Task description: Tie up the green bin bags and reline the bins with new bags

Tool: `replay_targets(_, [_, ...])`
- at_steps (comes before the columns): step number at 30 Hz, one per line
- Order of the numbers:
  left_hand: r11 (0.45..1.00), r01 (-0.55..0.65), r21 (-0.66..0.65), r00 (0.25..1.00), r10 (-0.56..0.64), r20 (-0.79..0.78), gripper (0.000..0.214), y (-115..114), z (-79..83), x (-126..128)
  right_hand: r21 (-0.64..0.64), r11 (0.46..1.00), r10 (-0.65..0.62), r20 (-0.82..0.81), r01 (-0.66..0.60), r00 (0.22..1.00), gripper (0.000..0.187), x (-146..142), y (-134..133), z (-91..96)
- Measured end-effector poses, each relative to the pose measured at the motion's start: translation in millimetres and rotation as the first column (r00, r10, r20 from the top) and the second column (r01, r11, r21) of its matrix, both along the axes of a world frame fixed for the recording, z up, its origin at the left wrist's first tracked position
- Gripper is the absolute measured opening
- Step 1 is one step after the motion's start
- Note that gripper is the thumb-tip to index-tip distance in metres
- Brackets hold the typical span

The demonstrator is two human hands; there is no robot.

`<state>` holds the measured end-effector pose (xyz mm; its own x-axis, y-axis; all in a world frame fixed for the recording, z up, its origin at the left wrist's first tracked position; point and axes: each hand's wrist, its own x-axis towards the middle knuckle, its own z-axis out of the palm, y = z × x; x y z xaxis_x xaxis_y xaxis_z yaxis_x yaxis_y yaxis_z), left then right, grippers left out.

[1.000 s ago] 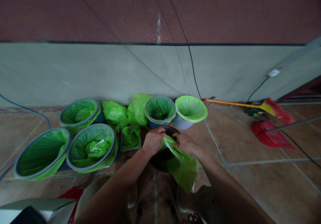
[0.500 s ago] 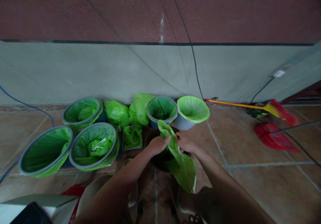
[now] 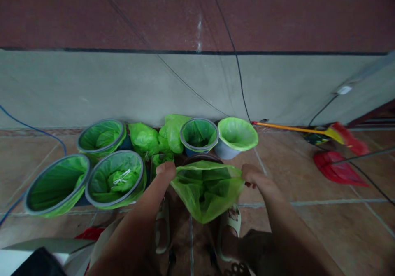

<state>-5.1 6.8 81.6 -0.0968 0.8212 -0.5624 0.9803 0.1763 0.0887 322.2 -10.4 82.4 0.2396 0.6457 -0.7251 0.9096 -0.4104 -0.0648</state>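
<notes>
Stretched wide between my hands is a green trash bag, its mouth spread open toward me. My left hand is closed on the bag's left edge, and my right hand grips the right edge. Behind and below the bag, the dark rim of a trash can shows; most of that can is hidden. Close behind it stand a blue can with a grey ring and green liner and a pale can lined in green.
Several lined cans stand at left, one a grey-ringed can with a tied bundle inside. Filled green bags lean by the wall. At right lie a broom and a red dustpan. My sandals are below the bag.
My hands have moved apart, left and right. The bag, bunched and hanging over the dark can before, is now pulled open wide between them.
</notes>
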Motion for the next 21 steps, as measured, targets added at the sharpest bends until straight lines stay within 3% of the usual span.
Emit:
replay_targets(2, [0.999, 0.021, -0.037, 0.999, -0.022, -0.03, 0.029, -0.7, 0.3, -0.4, 0.006, 0.997, 0.078, 0.038, -0.078, 0.996, 0.019, -4.3, -0.5, 3.1])
replay_targets(4, [0.998, 0.062, -0.024, 0.997, -0.063, -0.043, 0.041, -3.3, 0.3, 7.4, 0.137, 0.98, 0.133, 0.089, -0.145, 0.987, 0.036, -18.8, -1.8, 6.3])
replay_targets(7, [0.972, 0.174, 0.16, 0.985, -0.172, -0.029, 0.055, -7.5, -0.7, 23.7, 0.36, 0.899, 0.211, 0.143, -0.249, 0.967, 0.054, -46.5, -4.2, 6.7])
replay_targets(10, [0.917, 0.264, 0.298, 0.961, -0.275, -0.005, 0.045, -7.9, -5.2, 34.2, 0.487, 0.804, 0.312, 0.146, -0.343, 0.939, 0.065, -65.8, -4.7, -1.7])
replay_targets(12, [0.906, 0.286, 0.311, 0.952, -0.306, 0.016, 0.03, -5.2, -10.6, 36.8, 0.542, 0.758, 0.349, 0.136, -0.365, 0.927, 0.058, -70.6, -1.5, -10.9])
replay_targets(14, [0.908, 0.275, 0.316, 0.951, -0.306, 0.052, 0.022, -0.1, -17.0, 37.0, 0.574, 0.744, 0.352, 0.1, -0.343, 0.931, 0.042, -70.3, 5.4, -20.7])
replay_targets(16, [0.922, 0.208, 0.326, 0.96, -0.257, 0.115, 0.021, 7.3, -22.9, 35.7, 0.584, 0.766, 0.322, 0.012, -0.268, 0.947, 0.031, -67.3, 15.1, -29.6])
replay_targets(21, [0.963, -0.008, 0.27, 0.914, -0.103, 0.393, 0.017, 31.5, -36.5, 26.1, 0.568, 0.823, 0.203, -0.285, -0.005, 0.937, 0.026, -59.8, 40.2, -45.8])
